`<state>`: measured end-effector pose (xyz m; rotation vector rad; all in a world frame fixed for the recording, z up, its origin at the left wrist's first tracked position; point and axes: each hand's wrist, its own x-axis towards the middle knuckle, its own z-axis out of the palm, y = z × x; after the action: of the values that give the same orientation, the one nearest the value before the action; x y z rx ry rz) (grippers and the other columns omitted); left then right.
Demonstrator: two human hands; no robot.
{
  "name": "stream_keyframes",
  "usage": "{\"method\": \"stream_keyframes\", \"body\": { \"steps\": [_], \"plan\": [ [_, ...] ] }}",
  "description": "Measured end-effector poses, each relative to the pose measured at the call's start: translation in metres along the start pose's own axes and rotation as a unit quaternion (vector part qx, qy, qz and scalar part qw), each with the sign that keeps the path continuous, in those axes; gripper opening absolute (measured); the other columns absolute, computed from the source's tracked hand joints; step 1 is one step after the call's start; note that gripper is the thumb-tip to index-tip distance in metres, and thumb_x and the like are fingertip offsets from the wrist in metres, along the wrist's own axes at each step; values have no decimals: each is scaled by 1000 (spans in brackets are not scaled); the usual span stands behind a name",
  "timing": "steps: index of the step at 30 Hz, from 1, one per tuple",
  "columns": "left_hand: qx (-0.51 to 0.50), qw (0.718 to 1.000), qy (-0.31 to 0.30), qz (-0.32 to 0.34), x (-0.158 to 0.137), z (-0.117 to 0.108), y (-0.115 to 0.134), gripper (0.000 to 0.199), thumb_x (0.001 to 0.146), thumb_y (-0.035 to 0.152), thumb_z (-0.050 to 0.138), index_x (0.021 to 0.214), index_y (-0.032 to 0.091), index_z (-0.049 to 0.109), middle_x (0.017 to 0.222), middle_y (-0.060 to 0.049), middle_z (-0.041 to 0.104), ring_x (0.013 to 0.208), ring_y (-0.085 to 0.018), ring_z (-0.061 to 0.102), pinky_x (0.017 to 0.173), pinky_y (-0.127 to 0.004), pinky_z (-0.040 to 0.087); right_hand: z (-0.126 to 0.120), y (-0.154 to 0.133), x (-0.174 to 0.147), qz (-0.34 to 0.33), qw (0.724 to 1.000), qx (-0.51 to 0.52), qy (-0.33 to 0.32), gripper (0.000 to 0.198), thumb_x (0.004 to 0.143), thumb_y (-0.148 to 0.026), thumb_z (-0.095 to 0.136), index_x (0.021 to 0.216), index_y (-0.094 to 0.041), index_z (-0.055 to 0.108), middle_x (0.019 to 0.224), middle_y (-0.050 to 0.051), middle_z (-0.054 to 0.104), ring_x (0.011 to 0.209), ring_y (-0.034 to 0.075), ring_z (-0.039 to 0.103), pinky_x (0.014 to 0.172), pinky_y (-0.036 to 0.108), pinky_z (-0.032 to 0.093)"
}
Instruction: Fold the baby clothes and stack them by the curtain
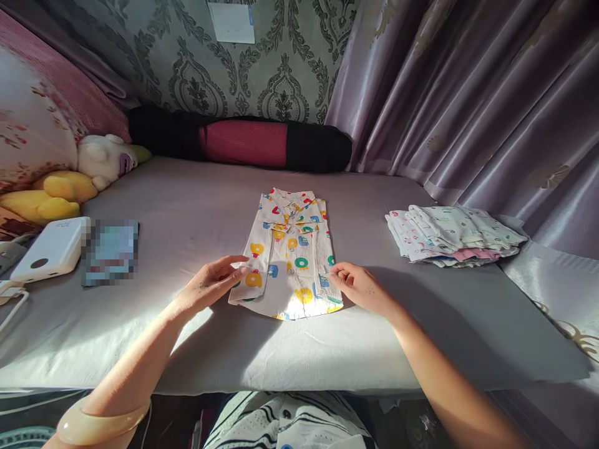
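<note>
A small white button-up shirt [281, 305] with colourful letter-like prints lies front up, collar at the far end. Both of its sleeves are folded in and run down over the front. At the shirt's left edge, my left hand [215, 282] rests with fingers stretched and the thumb slightly apart, touching the sleeve. My right hand [358, 285] is at the opposite edge, its thumb and fingers closed on the edge of the other sleeve. Sunlight falls across the lower hem.
A stack of folded clothes [461, 234] lies on the grey bed sheet [201, 193] at the right. To the left are a white box-shaped device [51, 249], a blurred flat packet [111, 252] and plush toys [105, 159]. A black and red bolster [243, 143] lies along the wall.
</note>
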<state>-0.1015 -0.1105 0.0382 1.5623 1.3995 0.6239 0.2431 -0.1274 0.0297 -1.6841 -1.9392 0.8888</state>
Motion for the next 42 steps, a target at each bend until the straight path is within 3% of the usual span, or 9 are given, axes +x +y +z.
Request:
{"method": "stream_keyframes", "body": {
  "steps": [3,9,16,20,24,31,36,42],
  "plan": [
    [13,999,-36,16,-6,-3,-2,61,78,68,54,118,24,66,82,-5,70,77,-22,64,57,-28,50,-5,-4,-15,-33,999,-29,-31,33,85,-43,61,111,-24,66,91,1,61,71,14,59,66,26,48],
    [114,989,-67,71,-15,-12,-5,54,79,58,62,125,28,64,103,-5,66,84,-19,59,69,-27,50,-12,0,-35,-69,991,-63,-91,60,72,-31,72,130,-34,56,123,3,55,92,18,63,78,26,53],
    [149,970,-121,148,-24,-20,-14,54,83,30,55,137,32,52,125,-6,56,90,-19,57,74,-27,50,-7,0,-42,-97,990,-83,-65,37,85,-19,52,118,-31,62,123,3,58,96,17,64,83,27,53],
    [155,971,-97,156,-23,-17,-21,52,84,23,48,135,30,53,116,-6,58,84,-18,55,75,-28,49,-2,-2,-42,-136,981,-133,-26,38,90,-17,43,119,-32,62,125,3,60,110,20,61,97,32,47],
    [173,973,-32,150,-18,-11,-26,42,88,27,43,126,29,62,108,-7,57,87,-19,56,73,-27,50,0,-1,-41,-151,977,-150,-16,44,89,-13,41,126,-30,59,131,4,58,115,20,59,98,32,47],
    [243,947,15,209,-8,-7,-36,35,90,31,48,118,35,68,107,-6,56,101,-21,53,90,-33,48,0,-2,-35,-145,982,-123,-8,43,88,-12,43,122,-29,63,132,4,60,115,20,60,98,32,48],
    [236,951,20,198,-2,-8,-30,31,90,42,51,110,32,72,104,-7,59,95,-21,55,82,-31,50,1,1,-28,-149,983,-106,6,37,91,-17,41,116,-29,66,125,4,63,108,18,64,93,31,50],
    [214,961,41,168,2,-7,-22,40,91,51,46,98,25,75,100,-8,61,86,-19,56,69,-28,50,-1,6,-19,-130,990,-21,44,28,95,-31,43,104,-26,69,112,7,67,95,19,65,76,29,53]
  ]
}}
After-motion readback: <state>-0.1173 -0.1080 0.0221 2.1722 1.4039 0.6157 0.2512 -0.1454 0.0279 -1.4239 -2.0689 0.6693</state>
